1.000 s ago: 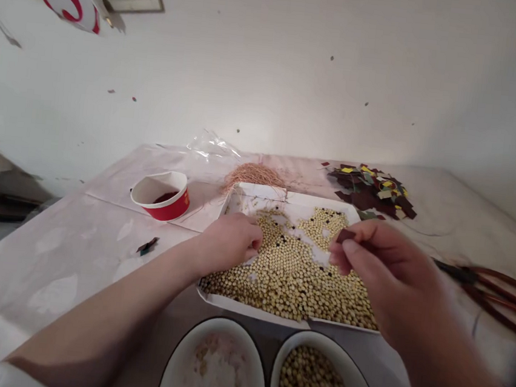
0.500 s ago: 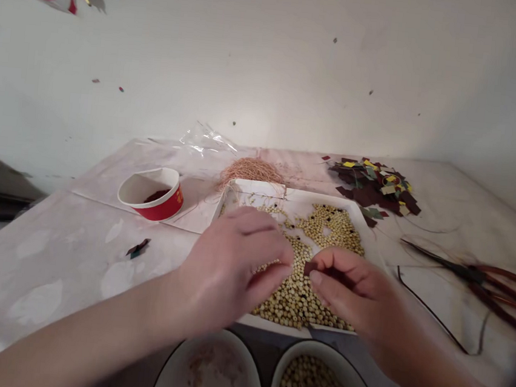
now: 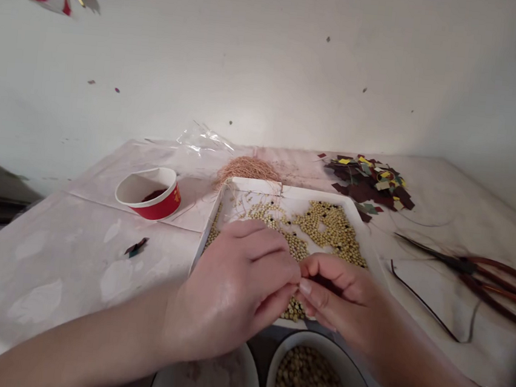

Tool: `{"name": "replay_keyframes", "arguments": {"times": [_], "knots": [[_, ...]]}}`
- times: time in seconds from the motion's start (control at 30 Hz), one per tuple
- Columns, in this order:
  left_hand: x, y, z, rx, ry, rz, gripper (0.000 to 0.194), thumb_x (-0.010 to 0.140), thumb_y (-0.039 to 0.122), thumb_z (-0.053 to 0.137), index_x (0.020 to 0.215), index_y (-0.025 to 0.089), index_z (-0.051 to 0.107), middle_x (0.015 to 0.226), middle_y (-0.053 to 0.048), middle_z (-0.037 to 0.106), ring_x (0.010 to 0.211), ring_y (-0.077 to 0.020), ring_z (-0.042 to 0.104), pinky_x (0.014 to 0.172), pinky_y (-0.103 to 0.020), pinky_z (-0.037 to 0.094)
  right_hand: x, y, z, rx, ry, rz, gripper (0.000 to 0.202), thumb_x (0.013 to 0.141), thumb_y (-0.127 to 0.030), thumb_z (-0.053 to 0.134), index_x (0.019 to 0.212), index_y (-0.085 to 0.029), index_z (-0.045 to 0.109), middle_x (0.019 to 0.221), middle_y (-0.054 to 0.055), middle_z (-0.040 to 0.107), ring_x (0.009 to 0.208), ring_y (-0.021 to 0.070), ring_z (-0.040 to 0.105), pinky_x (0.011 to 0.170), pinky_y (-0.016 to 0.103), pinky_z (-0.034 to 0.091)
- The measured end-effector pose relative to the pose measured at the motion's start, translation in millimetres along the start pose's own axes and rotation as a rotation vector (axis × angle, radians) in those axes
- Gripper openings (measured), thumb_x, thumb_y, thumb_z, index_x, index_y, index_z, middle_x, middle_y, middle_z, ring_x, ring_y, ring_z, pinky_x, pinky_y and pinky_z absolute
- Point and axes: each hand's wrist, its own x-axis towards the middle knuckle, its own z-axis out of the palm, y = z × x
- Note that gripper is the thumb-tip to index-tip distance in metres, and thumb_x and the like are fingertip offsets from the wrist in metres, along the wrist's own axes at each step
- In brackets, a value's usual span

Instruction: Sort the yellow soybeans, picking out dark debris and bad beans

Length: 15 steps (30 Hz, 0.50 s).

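My left hand (image 3: pixel 240 283) is closed, thumb and fingers pinched together above the white tray (image 3: pixel 361 211). Its fingertips meet those of my right hand (image 3: pixel 344 293), also in a pinch. The small dark brown scrap that showed in the right fingers half a second earlier is now hidden between the two hands. Whatever the left fingers grip cannot be made out. Under the hands, the tray holds many small yellowish beads (image 3: pixel 328 227), partly covered by my fingers.
Nearer me stand a white bowl (image 3: pixel 257 382) and a bowl (image 3: pixel 274 365) of brownish beads. On the left are a red paper cup (image 3: pixel 159 207) and dark scraps (image 3: pixel 136 247). Behind lie thin pinkish strings (image 3: pixel 249 169) and a scrap pile (image 3: pixel 359 182); scissors (image 3: pixel 465 266) and a dark strip (image 3: pixel 421 303) lie right.
My hands have come together, fingertips now touching. The brown scrap in my right fingers has gone out of sight. The camera view has shifted slightly.
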Motion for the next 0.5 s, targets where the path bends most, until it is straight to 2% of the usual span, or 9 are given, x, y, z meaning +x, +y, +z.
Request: {"name": "replay_keyframes", "arguments": {"times": [0.1,0.27,0.5], "knots": [[-0.7,1.6,0.3,0.029,-0.001,0.016,0.01,0.08,0.013,0.052,0.074,0.015,0.06,0.076,-0.002,0.058,0.074,-0.0136,0.049,0.071,-0.032,0.04,-0.5,0.8,-1.2,-0.001,0.002,0.001,0.013,0.085,-0.026,0.045,0.076,-0.02,0.053,0.06,-0.004,0.045,0.052,0.0091,0.037,0.046,0.022,0.031],[-0.6,0.6,0.2,0.053,0.033,-0.009,0.01,0.081,0.014,0.052,0.075,0.014,0.059,0.075,-0.002,0.058,0.075,-0.0138,0.05,0.071,-0.031,0.041,0.4,0.5,-1.1,-0.1,0.061,-0.023,0.015,0.083,-0.027,0.047,0.07,-0.02,0.052,0.057,-0.004,0.043,0.053,0.0103,0.037,0.047,0.023,0.03],[0.1,-2.1,0.6,0.076,0.031,-0.002,0.008,0.08,0.013,0.053,0.075,0.014,0.06,0.075,-0.002,0.059,0.074,-0.0136,0.05,0.071,-0.031,0.041,1.0,-2.4,-1.4,-0.123,0.084,-0.046,0.015,0.081,-0.027,0.046,0.068,-0.02,0.05,0.057,-0.004,0.042,0.053,0.0108,0.037,0.047,0.024,0.03]]}}
